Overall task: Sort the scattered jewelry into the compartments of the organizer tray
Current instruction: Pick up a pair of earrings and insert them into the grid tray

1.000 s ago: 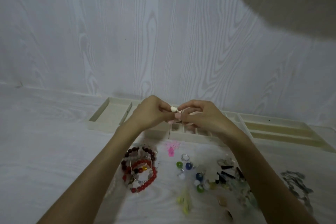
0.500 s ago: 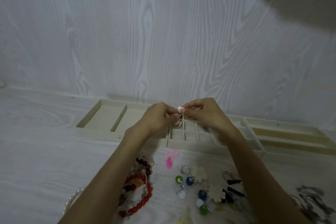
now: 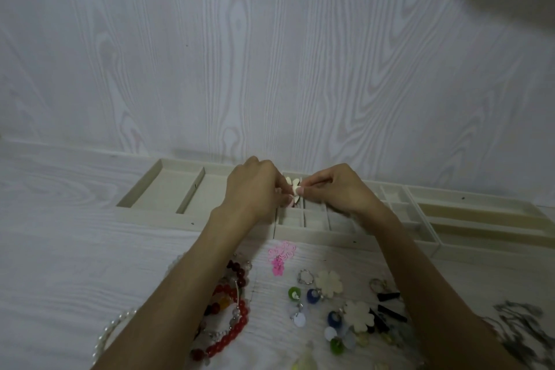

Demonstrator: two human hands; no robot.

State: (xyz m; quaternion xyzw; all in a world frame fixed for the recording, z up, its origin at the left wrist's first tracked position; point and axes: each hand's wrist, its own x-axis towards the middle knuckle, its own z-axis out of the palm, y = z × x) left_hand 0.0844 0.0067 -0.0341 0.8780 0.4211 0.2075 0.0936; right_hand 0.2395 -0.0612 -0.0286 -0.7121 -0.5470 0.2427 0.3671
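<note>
Both hands meet at the middle of the frame above the organizer tray (image 3: 156,189), over its small central compartments. The left hand (image 3: 255,189) and right hand (image 3: 333,189) together pinch a small cream petal-shaped piece (image 3: 294,186) (its exact form is hard to make out). Below them, toward the lower middle, lie red bead bracelets (image 3: 231,324), a pink flower ornament (image 3: 280,255), two cream flower pieces (image 3: 329,284) and coloured glass beads (image 3: 294,294).

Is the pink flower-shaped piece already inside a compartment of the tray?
No, the pink flower piece lies on the table in front of the organizer tray.
</note>
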